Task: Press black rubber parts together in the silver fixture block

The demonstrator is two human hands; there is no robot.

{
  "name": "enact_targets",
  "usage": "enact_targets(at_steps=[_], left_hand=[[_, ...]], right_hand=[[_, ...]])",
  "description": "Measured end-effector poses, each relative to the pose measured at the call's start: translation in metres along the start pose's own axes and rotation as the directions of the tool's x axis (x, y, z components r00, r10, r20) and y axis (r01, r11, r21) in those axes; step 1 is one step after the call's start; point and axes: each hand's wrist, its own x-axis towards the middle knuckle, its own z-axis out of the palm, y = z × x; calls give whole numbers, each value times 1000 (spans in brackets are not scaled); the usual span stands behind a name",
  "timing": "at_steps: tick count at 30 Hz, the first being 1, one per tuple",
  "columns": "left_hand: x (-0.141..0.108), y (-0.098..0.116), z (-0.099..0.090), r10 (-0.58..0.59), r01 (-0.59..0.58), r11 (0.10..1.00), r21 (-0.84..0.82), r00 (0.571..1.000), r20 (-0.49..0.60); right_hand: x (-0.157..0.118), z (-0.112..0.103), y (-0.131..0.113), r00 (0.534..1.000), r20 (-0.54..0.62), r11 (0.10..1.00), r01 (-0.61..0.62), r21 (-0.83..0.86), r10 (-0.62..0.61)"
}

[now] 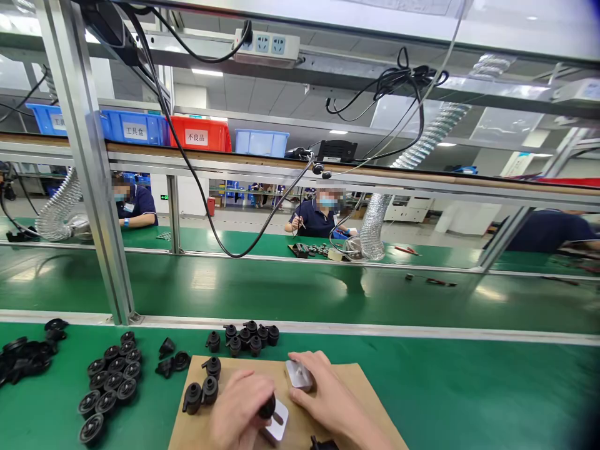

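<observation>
At the near edge of the green worktop [469, 387] lies a brown cardboard sheet [360, 381], and both hands work over it. The left hand [237, 406] is curled closed around a small black plastic part [268, 407], whose rounded end pokes out between thumb and fingers just above a small flat metal block [280, 424] resting on the cardboard. The right hand [328, 400] is partly closed, its fingertips pinching a second small grey metal piece [299, 375] against the sheet. The black part looks like a moulded plastic knob: light, stiff and not fragile, though its smooth round body could roll or slip, so a pinch around its waist or narrower neck seems the surest hold. The metal pieces are probably denser and hard-edged with slick faces, best gripped by their flat sides. Three more black parts [201, 390] stand just left of the hands on the cardboard, a cluster of them [248, 337] sits beyond its far edge, and ribbed black discs [110, 381] lie in rows further left. Across the conveyor belt [300, 294], other people sit at their own stations.
</observation>
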Motion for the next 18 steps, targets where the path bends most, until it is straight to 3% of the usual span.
enact_targets(at_steps=[2, 6, 10, 13, 16, 18], left_hand=[[5, 5, -4, 195, -196, 978, 71, 981, 25], [18, 16, -10, 310, -329, 942, 61, 927, 212], [21, 16, -5, 266, -260, 963, -67, 889, 372], [17, 10, -2, 249, -202, 967, -153, 877, 412], [16, 6, -7, 224, -169, 970, -173, 897, 381], [15, 3, -13, 131, -92, 987, -134, 936, 328]], right_hand=[[2, 3, 4, 998, -6, 999, 55, 1, -55], [14, 9, 6, 985, -125, 992, 123, 1, -122], [34, 12, 2, 956, -222, 981, 183, -59, -192], [54, 18, -7, 954, -247, 986, 156, -65, -167], [78, 26, -17, 953, -276, 992, 117, -54, -127], [91, 28, -19, 952, -290, 995, 95, -27, -98]])
